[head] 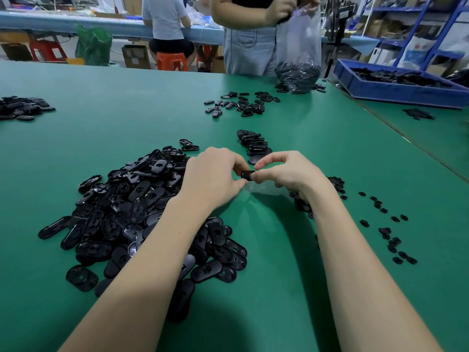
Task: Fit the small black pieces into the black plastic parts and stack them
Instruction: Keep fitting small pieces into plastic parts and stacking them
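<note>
Both hands meet at the centre of the frame, just above the green tabletop [127, 102]. The left hand [215, 176] has its grip curled in tight, thumb and forefinger pinching one end of a black plastic part [247, 175]. The right hand [284, 171] pinches the other end, fingers bent over it; whether a small piece sits under those fingertips I cannot tell, since the part is mostly hidden.

Left of centre, under the left forearm, lies the big pile of black plastic parts [132, 212] (oval shells, many lying hollow side up). Just above the hands, slightly right, a leaning stack of finished parts [253, 143] rests on the tabletop. The small black pieces [390, 232] are scattered at the lower right, with a denser heap behind the right wrist.

Between the two forearms the green surface runs bare down to the bottom edge. The right edge of the tabletop cuts diagonally across the upper right, where a blue bin [396, 90] sits on the next surface. At the top, another person holds a clear bag [298, 59] of parts standing at the far edge.
</note>
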